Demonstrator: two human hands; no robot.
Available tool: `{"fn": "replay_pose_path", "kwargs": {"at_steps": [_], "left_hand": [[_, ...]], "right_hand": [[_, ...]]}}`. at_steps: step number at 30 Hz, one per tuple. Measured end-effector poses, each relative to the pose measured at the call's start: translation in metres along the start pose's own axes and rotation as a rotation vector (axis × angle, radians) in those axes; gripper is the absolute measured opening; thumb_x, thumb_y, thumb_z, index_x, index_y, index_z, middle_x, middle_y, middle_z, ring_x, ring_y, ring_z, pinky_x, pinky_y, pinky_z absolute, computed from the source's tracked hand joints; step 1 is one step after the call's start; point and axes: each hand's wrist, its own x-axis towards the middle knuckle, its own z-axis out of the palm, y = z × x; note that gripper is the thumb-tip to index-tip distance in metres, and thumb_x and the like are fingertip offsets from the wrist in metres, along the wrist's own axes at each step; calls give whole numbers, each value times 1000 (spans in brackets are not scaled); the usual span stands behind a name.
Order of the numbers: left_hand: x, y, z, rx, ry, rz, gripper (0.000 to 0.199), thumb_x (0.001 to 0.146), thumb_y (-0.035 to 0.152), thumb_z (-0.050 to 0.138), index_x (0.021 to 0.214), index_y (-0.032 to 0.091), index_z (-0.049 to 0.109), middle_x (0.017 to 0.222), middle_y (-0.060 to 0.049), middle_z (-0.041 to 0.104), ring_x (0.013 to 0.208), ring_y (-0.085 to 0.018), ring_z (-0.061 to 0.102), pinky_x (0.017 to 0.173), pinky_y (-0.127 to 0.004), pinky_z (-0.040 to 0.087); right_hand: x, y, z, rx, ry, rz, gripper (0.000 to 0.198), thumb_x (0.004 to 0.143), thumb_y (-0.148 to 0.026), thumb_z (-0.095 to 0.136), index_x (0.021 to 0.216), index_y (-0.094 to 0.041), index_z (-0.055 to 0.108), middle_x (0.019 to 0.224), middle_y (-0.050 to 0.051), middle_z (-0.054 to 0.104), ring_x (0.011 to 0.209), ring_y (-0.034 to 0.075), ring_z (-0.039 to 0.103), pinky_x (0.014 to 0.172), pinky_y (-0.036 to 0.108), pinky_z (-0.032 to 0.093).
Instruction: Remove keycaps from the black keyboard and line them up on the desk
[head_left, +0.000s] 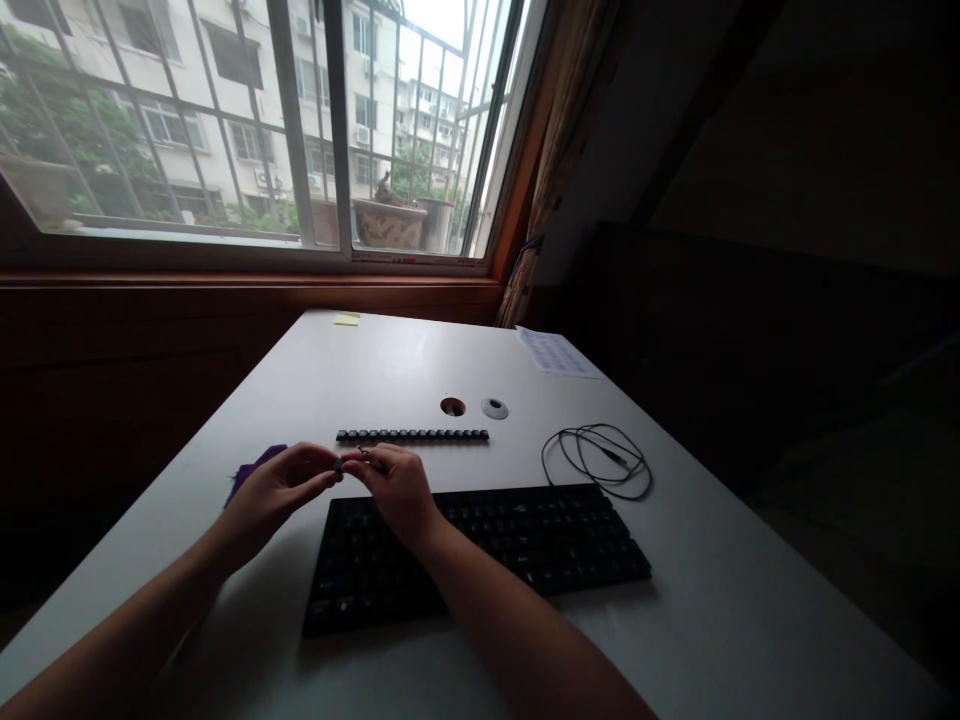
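Observation:
Between the thumb and fingers of my left hand (289, 475) is a small black keycap (338, 465). My right hand (397, 485) meets it there, its fingers closed around a small dark tool (380, 467) with a thin wire-like end; most of the tool is hidden. Below my hands lies a black keyboard (517, 540), partly covered by my right hand and forearm. Just beyond my hands, a row of black keycaps (412, 435) stretches across the white table. A purple cloth (255, 470) lies behind my left hand.
A coiled black cable (600, 460) rests right of the row, behind the keyboard. Farther back are a round hole (453, 407) in the tabletop, its grey cover (494, 408), a printed sheet (556, 352) and yellow sticky notes (347, 319). The table (405, 350) ends near a barred window.

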Motion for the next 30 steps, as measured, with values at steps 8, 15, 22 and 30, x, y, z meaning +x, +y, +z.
{"fn": "replay_pose_path", "kwargs": {"at_steps": [8, 15, 22, 30], "left_hand": [[7, 1, -15, 229, -28, 61, 30, 70, 33, 83, 95, 20, 73, 86, -7, 72, 69, -20, 65, 59, -26, 54], [37, 17, -40, 485, -22, 249, 24, 67, 37, 83, 88, 24, 79, 89, -5, 66, 64, -16, 57, 55, -22, 47], [50, -6, -42, 542, -36, 193, 21, 66, 38, 81, 83, 26, 79, 81, -4, 70, 69, -20, 59, 61, -24, 47], [46, -19, -42, 538, -4, 173, 21, 63, 35, 83, 82, 28, 80, 80, -5, 70, 74, -23, 61, 68, -25, 47]], "right_hand": [[3, -2, -4, 63, 170, 106, 27, 93, -40, 59, 94, -19, 76, 88, 5, 74, 81, 18, 67, 74, 27, 51], [3, 1, -4, 75, 194, 115, 24, 92, -37, 60, 93, -18, 75, 88, 5, 74, 82, 18, 67, 76, 27, 50], [3, 2, -4, 78, 184, 135, 23, 91, -36, 60, 93, -19, 75, 88, 5, 75, 82, 19, 68, 75, 28, 51], [3, 0, -4, 85, 165, 127, 22, 92, -34, 59, 92, -19, 75, 91, 5, 75, 86, 19, 69, 78, 28, 51]]}}
